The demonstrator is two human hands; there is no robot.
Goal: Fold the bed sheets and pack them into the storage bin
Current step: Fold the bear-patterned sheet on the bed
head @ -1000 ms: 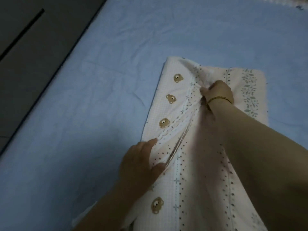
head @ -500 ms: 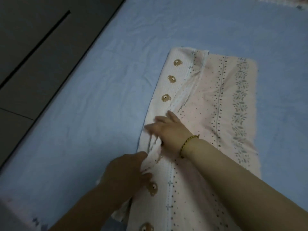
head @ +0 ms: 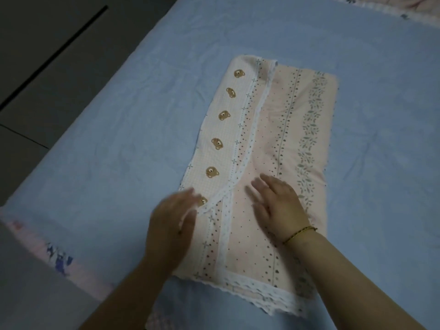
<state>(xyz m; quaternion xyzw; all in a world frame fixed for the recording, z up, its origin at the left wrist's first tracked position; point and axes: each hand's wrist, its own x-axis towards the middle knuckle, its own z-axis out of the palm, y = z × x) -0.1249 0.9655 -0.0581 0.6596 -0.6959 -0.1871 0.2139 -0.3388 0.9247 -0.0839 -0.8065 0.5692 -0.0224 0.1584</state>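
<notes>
A folded pink bed sheet [head: 281, 129] with bear prints, dots and white lace trim lies as a long rectangle on the blue bed cover [head: 119, 139]. My left hand [head: 173, 217] lies flat with straight fingers on the sheet's near left edge; it is blurred. My right hand [head: 278, 206], with a thin bracelet at the wrist, rests flat with spread fingers on the sheet's middle. Neither hand holds any fabric. No storage bin is in view.
The bed's left edge runs diagonally, with dark floor [head: 35, 55] beyond it. A pink patterned border [head: 59, 256] hangs at the bed's near left corner. Another patterned cloth [head: 404, 5] shows at the far right.
The left hand has let go of the sheet's edge and now lies flat. The right hand slid from the left edge to the middle. The sheet now lies smoother, with its lace hem showing.
</notes>
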